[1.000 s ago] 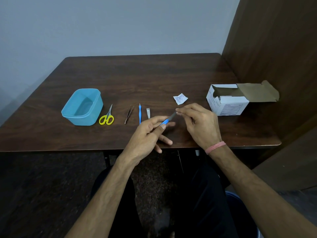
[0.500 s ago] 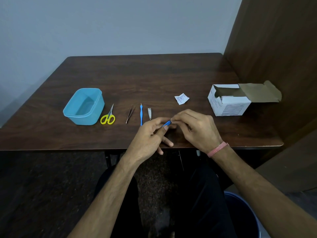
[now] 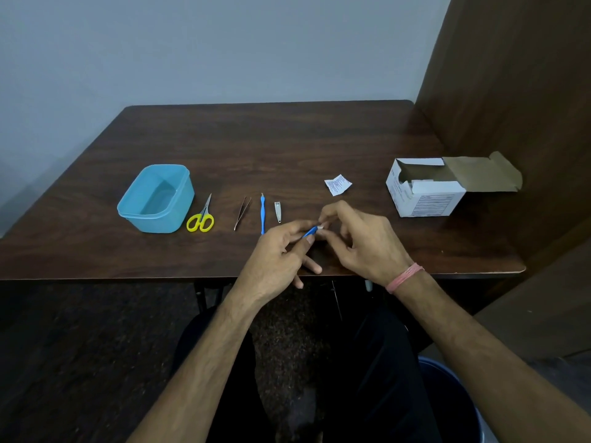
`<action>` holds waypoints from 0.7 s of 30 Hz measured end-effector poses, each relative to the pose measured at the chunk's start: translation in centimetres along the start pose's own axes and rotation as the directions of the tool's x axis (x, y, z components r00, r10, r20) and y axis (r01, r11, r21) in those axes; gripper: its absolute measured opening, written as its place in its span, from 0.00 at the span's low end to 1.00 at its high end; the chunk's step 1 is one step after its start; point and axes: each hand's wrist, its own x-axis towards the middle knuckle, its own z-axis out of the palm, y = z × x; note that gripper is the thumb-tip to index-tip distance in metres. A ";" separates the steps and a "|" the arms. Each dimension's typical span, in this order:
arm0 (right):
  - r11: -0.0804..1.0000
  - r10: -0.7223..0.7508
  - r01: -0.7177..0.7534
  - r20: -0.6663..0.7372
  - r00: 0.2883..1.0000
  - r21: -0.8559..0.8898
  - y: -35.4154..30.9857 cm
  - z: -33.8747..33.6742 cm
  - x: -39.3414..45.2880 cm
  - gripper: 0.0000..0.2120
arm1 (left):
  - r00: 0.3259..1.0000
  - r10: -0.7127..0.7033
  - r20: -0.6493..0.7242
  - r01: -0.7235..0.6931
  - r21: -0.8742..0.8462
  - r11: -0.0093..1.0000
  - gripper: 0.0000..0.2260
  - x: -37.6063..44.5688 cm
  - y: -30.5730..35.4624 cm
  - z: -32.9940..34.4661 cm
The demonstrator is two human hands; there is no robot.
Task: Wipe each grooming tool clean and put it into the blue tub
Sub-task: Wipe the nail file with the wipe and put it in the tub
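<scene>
My left hand (image 3: pixel 281 254) pinches a small blue-handled tool (image 3: pixel 309 232) over the table's front edge. My right hand (image 3: pixel 361 243) pinches a small white wipe (image 3: pixel 320 227) around the tool's metal end, which is hidden. On the table, left to right, lie yellow-handled scissors (image 3: pixel 201 217), tweezers (image 3: pixel 242 208), another blue-handled tool (image 3: pixel 262 212) and a nail clipper (image 3: pixel 278 211). The blue tub (image 3: pixel 156 199) stands at the left with nothing in it.
A torn white sachet (image 3: pixel 337 184) lies behind my hands. An open white cardboard box (image 3: pixel 425 193) sits at the right beside a brown wooden panel (image 3: pixel 511 91). A dark blue bin (image 3: pixel 447 401) stands on the floor at the lower right.
My right hand has slid along the tool from its metal tip toward the blue handle, covering the blade. Both hands have stayed above the front edge of the table.
</scene>
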 end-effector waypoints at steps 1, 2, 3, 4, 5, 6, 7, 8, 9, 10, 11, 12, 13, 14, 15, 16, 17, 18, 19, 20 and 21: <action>1.000 -0.028 0.028 0.006 1.000 -0.012 0.0 0.0 -0.1 0.13 | 1.000 -0.003 -0.006 0.003 0.006 1.000 0.14 0.0 0.0 0.0; 0.999 -0.042 0.042 0.002 0.999 -0.026 0.0 0.0 -0.1 0.13 | 1.000 -0.004 -0.010 0.004 0.011 1.000 0.14 0.0 0.0 0.1; 0.998 -0.045 0.045 -0.009 0.999 -0.037 0.1 0.1 -0.1 0.13 | 1.000 -0.001 -0.012 0.001 0.014 1.000 0.14 -0.1 0.1 0.1; 0.998 -0.043 0.042 -0.021 0.999 -0.048 0.1 0.2 -0.1 0.14 | 1.000 0.006 -0.011 -0.006 0.014 1.000 0.14 -0.1 0.1 0.1; 0.998 -0.039 0.037 -0.031 0.999 -0.057 0.2 0.3 -0.1 0.14 | 1.000 0.014 -0.009 -0.014 0.010 1.000 0.13 -0.1 0.1 0.1; 0.997 -0.032 0.030 -0.037 0.999 -0.064 0.2 0.4 -0.1 0.13 | 1.000 0.023 -0.005 -0.023 0.007 1.000 0.13 -0.2 0.1 0.1; 0.998 -0.019 0.017 -0.042 0.999 -0.068 0.2 0.4 -0.1 0.12 | 1.000 0.029 0.000 -0.029 0.005 1.000 0.14 -0.1 0.1 0.1; 0.998 0.004 -0.007 -0.045 0.999 -0.066 0.3 0.3 -0.1 0.12 | 0.999 0.033 0.004 -0.033 0.003 0.999 0.14 0.0 0.0 0.1; 0.997 0.037 -0.040 -0.051 0.998 -0.059 0.3 0.3 0.0 0.12 | 0.999 0.033 0.007 -0.033 -0.001 0.999 0.14 0.0 -0.1 0.0; 0.996 0.075 -0.078 -0.062 0.995 -0.048 0.4 0.3 0.2 0.12 | 0.999 0.032 0.010 -0.032 -0.005 0.999 0.15 0.1 -0.2 0.0; 0.993 0.113 -0.115 -0.072 0.991 -0.033 0.5 0.2 0.4 0.13 | 0.999 0.030 0.012 -0.030 -0.008 1.000 0.15 0.1 -0.3 0.0; 0.989 0.144 -0.146 -0.076 0.987 -0.017 0.6 0.2 0.5 0.13 | 0.999 0.029 0.014 -0.028 -0.009 1.000 0.15 0.2 -0.4 0.0; 0.986 0.168 -0.169 -0.075 0.983 -0.007 0.6 0.2 0.7 0.14 | 1.000 0.028 0.014 -0.028 -0.008 1.000 0.15 0.2 -0.4 0.0; 0.984 0.180 -0.180 -0.073 0.981 -0.001 0.5 0.2 0.7 0.15 | 1.000 0.028 0.013 -0.028 -0.008 1.000 0.15 0.2 -0.4 0.0; 0.984 0.177 -0.177 -0.072 0.982 0.003 0.4 0.3 0.6 0.16 | 1.000 0.028 0.012 -0.028 -0.007 1.000 0.15 0.2 -0.3 0.0; 0.987 0.160 -0.160 -0.068 0.985 0.007 0.4 0.4 0.5 0.17 | 1.000 0.027 0.009 -0.027 -0.007 1.000 0.15 0.1 -0.3 0.0; 0.991 0.130 -0.130 -0.059 0.990 0.009 0.3 0.4 0.4 0.17 | 1.000 0.027 0.006 -0.027 -0.005 1.000 0.15 0.1 -0.2 0.0; 0.996 0.093 -0.093 -0.042 0.995 0.009 0.3 0.4 0.2 0.18 | 1.000 0.028 0.002 -0.028 0.000 1.000 0.14 0.0 -0.1 0.1; 0.999 0.054 -0.054 -0.019 0.998 0.008 0.2 0.4 0.0 0.17 | 1.000 0.029 0.000 -0.029 0.005 1.000 0.14 -0.1 0.0 0.1; 1.000 0.020 -0.020 0.002 1.000 0.008 0.1 0.4 -0.1 0.17 | 1.000 0.030 -0.003 -0.030 0.008 1.000 0.14 -0.2 0.1 0.1; 1.000 -0.005 0.005 0.016 1.000 0.009 0.1 0.4 -0.1 0.16 | 1.000 0.031 -0.005 -0.031 0.007 1.000 0.14 -0.2 0.2 0.1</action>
